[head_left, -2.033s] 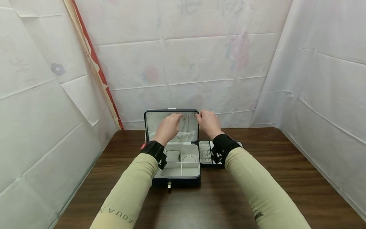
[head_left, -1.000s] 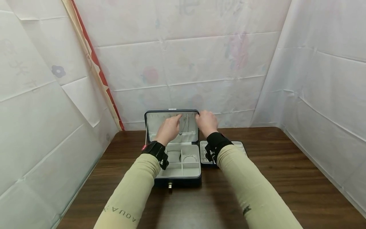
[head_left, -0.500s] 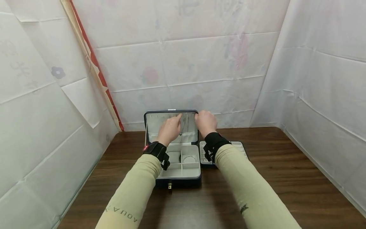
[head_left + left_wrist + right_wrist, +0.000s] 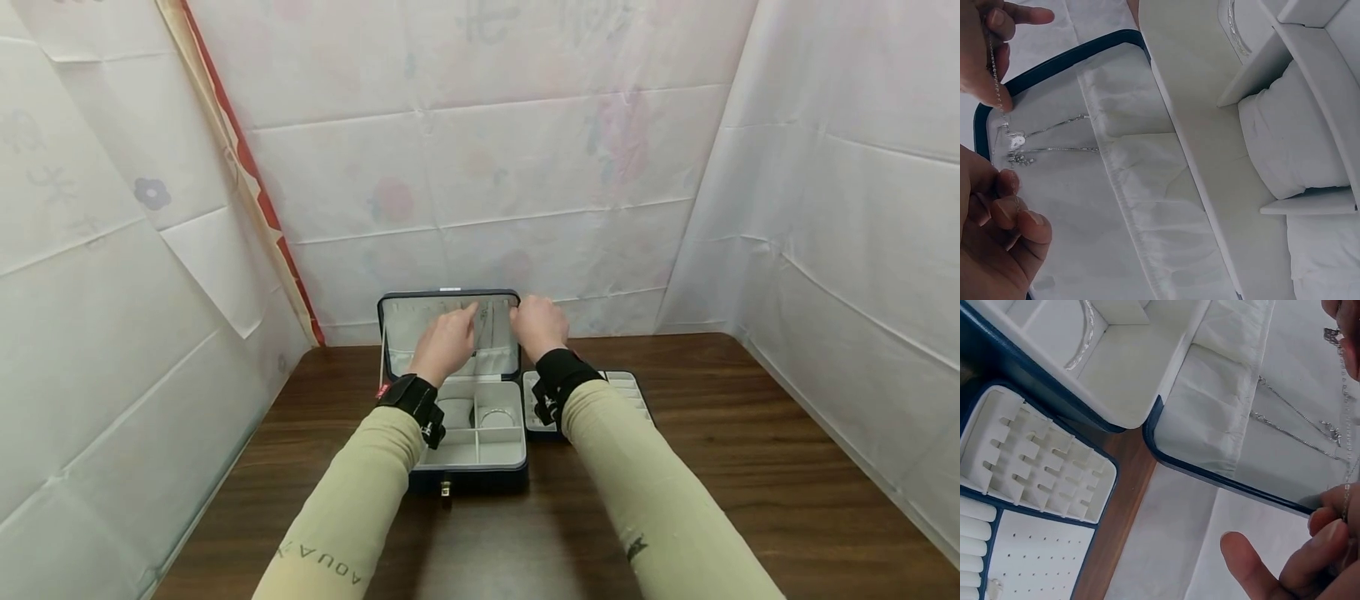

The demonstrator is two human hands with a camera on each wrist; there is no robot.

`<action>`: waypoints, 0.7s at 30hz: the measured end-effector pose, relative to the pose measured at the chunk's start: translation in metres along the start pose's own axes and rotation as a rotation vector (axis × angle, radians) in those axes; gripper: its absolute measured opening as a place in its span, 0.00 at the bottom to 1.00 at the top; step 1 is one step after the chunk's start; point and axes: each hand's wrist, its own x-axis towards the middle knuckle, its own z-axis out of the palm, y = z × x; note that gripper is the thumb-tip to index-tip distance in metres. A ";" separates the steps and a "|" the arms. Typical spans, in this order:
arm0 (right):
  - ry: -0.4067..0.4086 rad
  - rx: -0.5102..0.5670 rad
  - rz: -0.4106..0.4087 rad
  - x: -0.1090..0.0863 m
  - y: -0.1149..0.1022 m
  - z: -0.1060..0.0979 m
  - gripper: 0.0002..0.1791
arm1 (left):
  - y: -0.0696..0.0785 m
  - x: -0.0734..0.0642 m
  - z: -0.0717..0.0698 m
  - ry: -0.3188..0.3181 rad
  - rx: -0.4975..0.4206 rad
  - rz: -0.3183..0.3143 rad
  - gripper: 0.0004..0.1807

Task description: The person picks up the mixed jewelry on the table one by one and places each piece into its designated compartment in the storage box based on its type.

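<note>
A dark blue jewelry box [image 4: 468, 482] stands with its white-lined lid [image 4: 397, 329] raised. Before the lid, my left hand [image 4: 444, 342] pinches one end of a thin silver necklace [image 4: 994, 69], while my right hand [image 4: 540, 323] pinches the other. In the right wrist view the right fingers [image 4: 1329, 544] hold the chain close to the lid's edge. Behind the held chain, another silver necklace [image 4: 1054, 149] with a small pendant runs down into the gathered lid pocket [image 4: 1141, 181]. A twisted silver bangle [image 4: 1089, 325] and a white cushion [image 4: 1294, 131] lie in box compartments.
Right of the box, partly hidden by my right wrist, sits a tray [image 4: 1041, 456] with notched slots, ring rolls [image 4: 974, 531] and a pierced panel [image 4: 1038, 550]. All stand on a brown wooden table [image 4: 225, 517]. White sheets [image 4: 480, 167] hang around its back and sides.
My right hand has moved slightly left to the lid's upper right corner, uncovering more of the tray. The left hand stays nearly in place at the lid.
</note>
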 end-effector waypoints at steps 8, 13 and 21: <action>-0.081 0.038 -0.087 -0.003 0.010 0.004 0.30 | -0.005 -0.004 0.000 0.000 -0.024 0.018 0.23; -0.148 0.110 -0.151 -0.004 0.020 0.008 0.31 | -0.009 -0.008 0.001 -0.001 -0.051 0.047 0.22; -0.238 0.223 -0.275 -0.013 0.035 0.008 0.29 | -0.014 -0.015 0.008 0.010 -0.131 0.096 0.20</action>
